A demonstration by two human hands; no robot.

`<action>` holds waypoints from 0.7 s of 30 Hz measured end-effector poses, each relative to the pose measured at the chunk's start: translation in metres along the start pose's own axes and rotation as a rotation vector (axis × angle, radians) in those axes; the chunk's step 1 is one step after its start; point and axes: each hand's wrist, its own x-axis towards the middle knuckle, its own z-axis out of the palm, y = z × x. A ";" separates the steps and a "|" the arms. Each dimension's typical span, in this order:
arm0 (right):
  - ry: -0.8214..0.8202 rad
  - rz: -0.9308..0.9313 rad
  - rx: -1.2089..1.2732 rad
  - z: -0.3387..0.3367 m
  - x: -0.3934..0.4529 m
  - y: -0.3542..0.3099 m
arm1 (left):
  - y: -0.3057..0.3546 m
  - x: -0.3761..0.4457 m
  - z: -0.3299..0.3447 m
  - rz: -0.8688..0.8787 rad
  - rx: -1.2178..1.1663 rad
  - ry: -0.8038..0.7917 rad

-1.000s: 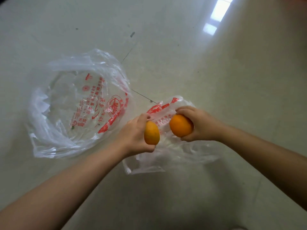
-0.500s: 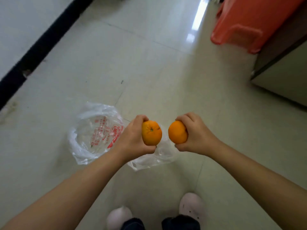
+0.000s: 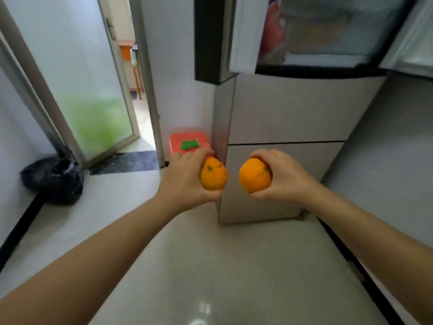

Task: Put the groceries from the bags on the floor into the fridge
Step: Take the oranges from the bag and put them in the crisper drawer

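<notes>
At mid-frame the left hand (image 3: 185, 177) has its fingers curled round one orange (image 3: 213, 174), and the right hand (image 3: 284, 177) wraps another orange (image 3: 254, 175) the same way; the two fruits sit near each other, apart. Behind them stands the fridge (image 3: 285, 109), its upper compartment open at the upper right. Bare floor (image 3: 210, 266) stretches below. A red bin (image 3: 187, 143) sits beside the fridge, and a dark bag (image 3: 52, 178) at left.

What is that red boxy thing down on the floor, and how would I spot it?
Start at the tall silver fridge and look to the foot of its left side, by the doorway. There stands a low red stool, just beyond the left hand and its orange. It is the only red thing on the floor, with a green patch on top.
</notes>
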 end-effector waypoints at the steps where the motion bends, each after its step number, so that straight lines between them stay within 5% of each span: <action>1: 0.035 0.013 -0.015 -0.032 -0.003 0.005 | 0.026 0.018 -0.011 0.057 0.022 0.014; 9: 0.295 0.070 -0.095 -0.232 0.000 0.093 | 0.209 0.161 -0.031 0.246 0.113 0.107; 21: 0.463 -0.081 -0.233 -0.417 0.135 0.238 | 0.360 0.373 -0.042 0.138 0.240 0.268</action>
